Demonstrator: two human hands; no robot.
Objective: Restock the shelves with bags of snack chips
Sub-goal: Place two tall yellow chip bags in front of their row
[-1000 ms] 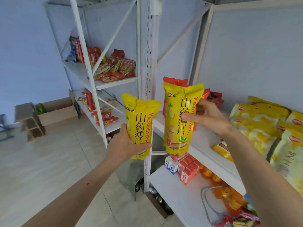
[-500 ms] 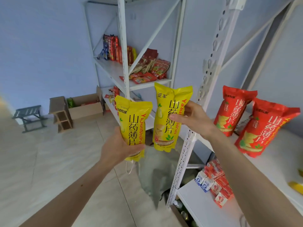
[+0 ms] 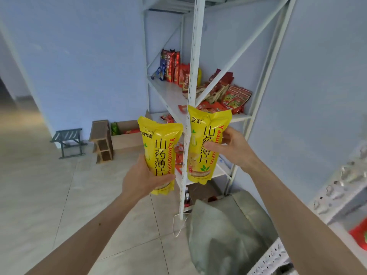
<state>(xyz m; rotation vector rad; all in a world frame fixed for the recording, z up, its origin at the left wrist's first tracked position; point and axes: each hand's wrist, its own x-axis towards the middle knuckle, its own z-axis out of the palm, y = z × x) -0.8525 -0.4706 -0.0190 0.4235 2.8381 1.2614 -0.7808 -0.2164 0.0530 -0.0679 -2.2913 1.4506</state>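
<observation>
White shelf rack (image 3: 195, 56) ahead, w/ snacks on it. L hand (image 3: 139, 180) grips one yellow chip bag (image 3: 160, 155), R hand (image 3: 231, 147) grips another (image 3: 205, 143), both upright, prob. ready to shelve.

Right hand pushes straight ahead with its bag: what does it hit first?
Probably the white upright post of the shelving unit: the right hand holds its yellow chip bag overlapping that post in view. Depth is unclear from one camera; the bag may pass beside it.

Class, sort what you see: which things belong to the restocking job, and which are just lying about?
Job:
left hand
right hand
left yellow bag
right yellow bag
white shelf unit

Lying about:
stool
cardboard box
grey sack
</observation>
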